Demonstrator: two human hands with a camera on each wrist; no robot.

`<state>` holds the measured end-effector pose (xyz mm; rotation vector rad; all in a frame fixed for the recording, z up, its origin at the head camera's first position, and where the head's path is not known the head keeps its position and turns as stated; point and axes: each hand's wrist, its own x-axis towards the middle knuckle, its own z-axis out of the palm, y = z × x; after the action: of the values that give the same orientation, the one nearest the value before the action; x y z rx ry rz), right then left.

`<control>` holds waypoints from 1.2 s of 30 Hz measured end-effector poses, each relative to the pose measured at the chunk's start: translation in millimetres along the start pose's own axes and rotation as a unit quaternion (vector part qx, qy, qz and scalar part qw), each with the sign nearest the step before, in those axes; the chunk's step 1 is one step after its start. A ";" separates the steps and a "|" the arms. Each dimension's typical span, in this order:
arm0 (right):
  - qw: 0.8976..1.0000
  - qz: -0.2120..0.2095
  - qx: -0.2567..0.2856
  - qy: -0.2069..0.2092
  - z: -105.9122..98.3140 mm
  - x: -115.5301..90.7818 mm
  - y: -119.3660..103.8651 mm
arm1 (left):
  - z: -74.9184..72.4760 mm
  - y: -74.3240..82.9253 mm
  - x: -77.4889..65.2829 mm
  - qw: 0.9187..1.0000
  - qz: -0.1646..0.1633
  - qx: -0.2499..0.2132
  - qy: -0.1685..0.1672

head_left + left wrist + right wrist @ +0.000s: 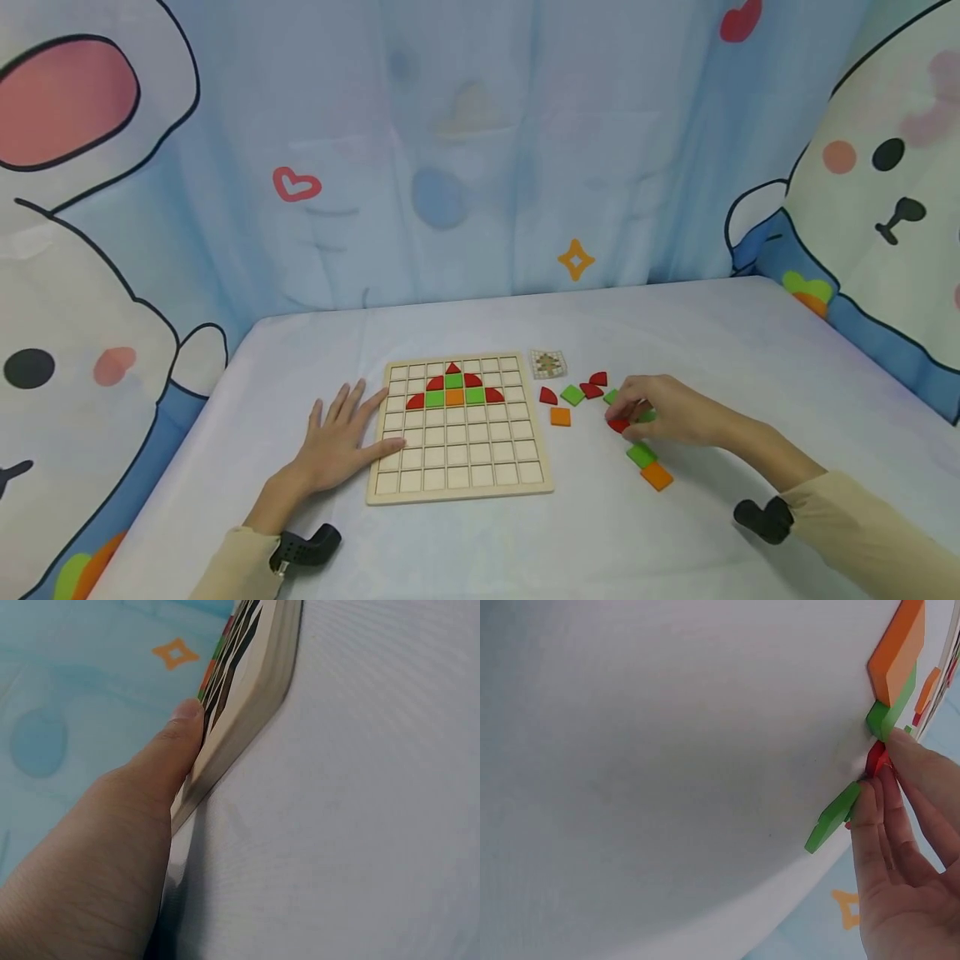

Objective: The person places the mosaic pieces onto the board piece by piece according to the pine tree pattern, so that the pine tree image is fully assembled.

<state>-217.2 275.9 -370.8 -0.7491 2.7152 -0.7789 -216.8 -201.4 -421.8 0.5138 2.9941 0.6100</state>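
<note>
A wooden grid board (456,457) lies on the table. Its upper part holds a pattern: a red triangle (453,368) on top, red quarter-circles and green squares below, and an orange square (454,397) in the middle. My left hand (333,450) rests with spread fingers at the board's left side, its thumb (180,739) on the edge. To the right of the board, my right hand (671,410) pinches a red quarter-circle piece (618,425) low over the table, thumb against fingertips. One green piece (647,415) shows partly behind those fingers; another green piece (642,454) lies just below.
Beside the board's upper right corner is a small pattern card (548,364). Loose pieces lie between board and right hand, among them a red quarter-circle (548,396), a green square (572,395) and an orange square (560,417). Another orange square (657,476) lies nearer the front.
</note>
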 end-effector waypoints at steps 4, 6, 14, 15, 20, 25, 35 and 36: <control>1.000 0.002 0.004 0.004 -0.4 2.7 -0.8 | -1.5 -0.1 -1.3 1.000 -0.003 0.006 -0.002; 1.000 0.009 0.002 0.004 -1.5 4.7 -2.4 | -1.7 -0.3 -1.0 1.000 -0.002 0.006 -0.001; 0.997 0.079 0.004 -0.012 -4.9 12.0 -13.1 | -0.6 -1.0 -0.6 1.000 0.001 0.004 -0.001; 0.996 0.084 0.008 -0.011 -4.7 12.2 -13.0 | 0.0 -1.3 -0.6 1.000 0.001 0.004 0.000; 0.995 0.102 0.016 0.003 -4.4 11.4 -13.0 | 3.0 -2.9 0.3 1.000 0.006 0.001 0.006; 0.994 0.109 0.015 0.011 -3.5 12.1 -14.5 | 4.8 -4.9 2.0 1.000 0.008 -0.001 0.008; 0.996 0.080 0.019 0.038 -1.3 10.2 -21.1 | 5.8 -6.6 2.7 1.000 0.004 0.003 0.008; 0.996 0.073 0.017 0.045 -0.4 10.9 -23.2 | 6.1 -6.8 2.8 1.000 0.002 0.004 0.005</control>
<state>-217.0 253.4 -358.5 -0.5125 2.7904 -0.8424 -220.9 -204.1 -430.0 0.5174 3.0068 0.6028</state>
